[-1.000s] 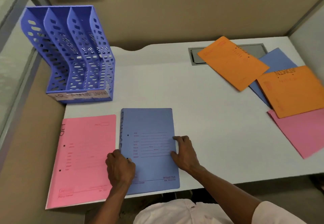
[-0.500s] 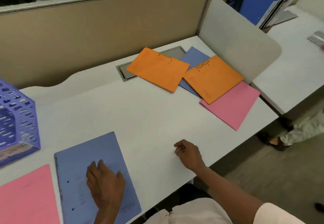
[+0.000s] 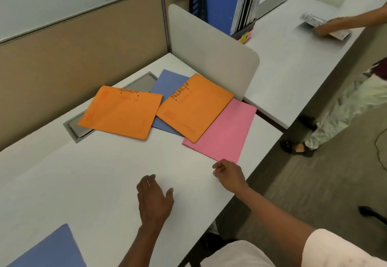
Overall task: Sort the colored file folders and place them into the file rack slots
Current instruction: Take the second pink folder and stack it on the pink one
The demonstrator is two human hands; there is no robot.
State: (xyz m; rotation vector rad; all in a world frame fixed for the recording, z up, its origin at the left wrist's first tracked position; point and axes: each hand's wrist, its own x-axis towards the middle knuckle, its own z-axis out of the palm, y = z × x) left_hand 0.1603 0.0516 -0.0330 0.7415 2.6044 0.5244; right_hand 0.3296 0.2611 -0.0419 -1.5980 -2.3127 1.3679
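Note:
Two orange folders marked ADMIN lie at the back of the white desk (image 3: 94, 179): a left orange folder (image 3: 120, 113) and a right orange folder (image 3: 193, 106). Between and under them shows a blue folder (image 3: 167, 84). A pink folder (image 3: 224, 130) lies partly beneath the right orange one, near the desk's right edge. Another blue folder (image 3: 52, 250) shows its corner at the bottom left. My left hand (image 3: 154, 198) hovers over bare desk with fingers spread and holds nothing. My right hand (image 3: 229, 174) sits just below the pink folder's near corner, fingers loosely curled, empty. The file rack is out of view.
A grey cable hatch (image 3: 77, 130) is set into the desk under the left orange folder. A white divider panel (image 3: 209, 51) separates a neighbouring desk, where upright binders (image 3: 222, 3) stand and another person's hand (image 3: 328, 28) rests on papers.
The view has swung right, leaving the rack and near pink folder out of view. My left hand has lifted off the near blue folder; my right hand has moved toward the pink folder.

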